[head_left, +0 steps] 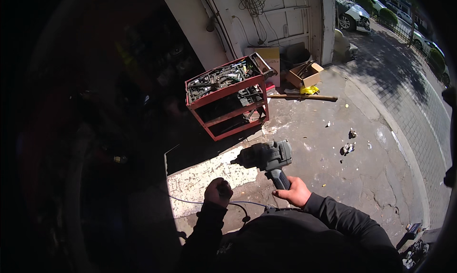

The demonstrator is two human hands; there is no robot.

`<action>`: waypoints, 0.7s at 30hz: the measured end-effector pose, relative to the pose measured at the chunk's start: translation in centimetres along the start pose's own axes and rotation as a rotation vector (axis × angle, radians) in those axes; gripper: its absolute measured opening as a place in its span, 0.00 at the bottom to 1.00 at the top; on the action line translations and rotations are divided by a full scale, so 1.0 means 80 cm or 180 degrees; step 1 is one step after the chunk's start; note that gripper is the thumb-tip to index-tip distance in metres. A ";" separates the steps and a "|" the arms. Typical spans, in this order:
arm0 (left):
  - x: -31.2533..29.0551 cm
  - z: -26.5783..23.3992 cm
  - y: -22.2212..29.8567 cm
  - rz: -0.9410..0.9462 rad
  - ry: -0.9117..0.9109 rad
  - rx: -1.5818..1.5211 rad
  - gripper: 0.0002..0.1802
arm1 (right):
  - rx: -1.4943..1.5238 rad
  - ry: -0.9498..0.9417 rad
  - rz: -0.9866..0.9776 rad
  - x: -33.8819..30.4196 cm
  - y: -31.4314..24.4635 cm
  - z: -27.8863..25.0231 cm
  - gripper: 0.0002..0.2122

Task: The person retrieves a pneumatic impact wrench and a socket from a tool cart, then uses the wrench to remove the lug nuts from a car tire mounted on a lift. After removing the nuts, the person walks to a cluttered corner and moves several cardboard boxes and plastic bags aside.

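With twelve at the top of your view, the power tool (pixel 275 156) sits just below the centre, held off the floor (pixel 328 168) by your right hand (pixel 297 193), which is wrapped around its grip (pixel 279 179); your thumb points to nine o'clock by the grip's lower end, and most of your other fingers are hidden. The tool is matte dark grey to near black, with a blocky rear housing where sunlight picks out grey ridges and panel lines. From there it darkens and tapers to a narrow nose aimed at nine o'clock, its fine detail lost in shadow. The grip slants from the body toward five o'clock, dark with a lighter grey edge. Your left hand (pixel 216 195) is at about seven o'clock from the tool, apart from it, fingers curled inward; you cannot tell whether the dark patch inside them is something held. Beneath the nose spreads a pale, flaking floor patch (pixel 190 181), and a blue hose (pixel 188 201) runs past your left wrist. At eleven o'clock from the tool stands a red cart (pixel 228 92), its top heaped with metal parts (pixel 221 78); at one o'clock lies an open cardboard box (pixel 312 77).
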State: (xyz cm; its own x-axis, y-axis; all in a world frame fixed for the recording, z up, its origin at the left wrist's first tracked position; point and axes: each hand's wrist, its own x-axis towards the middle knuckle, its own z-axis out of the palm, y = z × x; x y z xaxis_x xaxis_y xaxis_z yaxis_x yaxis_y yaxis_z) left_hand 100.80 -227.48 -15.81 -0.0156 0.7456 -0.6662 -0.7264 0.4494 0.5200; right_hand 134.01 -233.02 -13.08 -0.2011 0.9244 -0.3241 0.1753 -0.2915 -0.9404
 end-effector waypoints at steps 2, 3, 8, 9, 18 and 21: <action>0.058 0.025 0.000 0.0005 -0.0137 0.0934 0.09 | 0.0450 0.0053 0.0218 0.072 -0.031 -0.022 0.19; 0.085 0.043 0.002 -0.0087 -0.0306 0.0800 0.08 | 0.0612 0.0146 0.0240 0.108 -0.043 -0.033 0.18; 0.201 0.144 0.061 -0.0192 -0.0544 0.0862 0.05 | 0.0737 0.0353 0.0024 0.312 -0.081 -0.086 0.17; 0.224 0.159 0.076 -0.0107 -0.0587 0.0869 0.05 | 0.1032 0.0218 0.0018 0.358 -0.086 -0.098 0.16; 0.392 0.243 0.206 0.0634 0.0298 0.0307 0.14 | 0.1966 -0.0233 0.1090 0.777 -0.165 -0.127 0.13; 0.466 0.247 0.264 0.0882 0.0623 0.0511 0.16 | 0.1922 -0.0320 0.1269 0.900 -0.177 -0.100 0.17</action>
State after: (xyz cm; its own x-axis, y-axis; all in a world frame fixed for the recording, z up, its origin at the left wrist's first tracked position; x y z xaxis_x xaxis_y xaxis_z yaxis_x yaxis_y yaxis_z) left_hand 98.44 -180.45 -19.09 -0.3389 0.7486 -0.5699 -0.5595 0.3267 0.7618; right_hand 124.80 -160.38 -22.27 -0.3256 0.7010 -0.6344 -0.3024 -0.7130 -0.6326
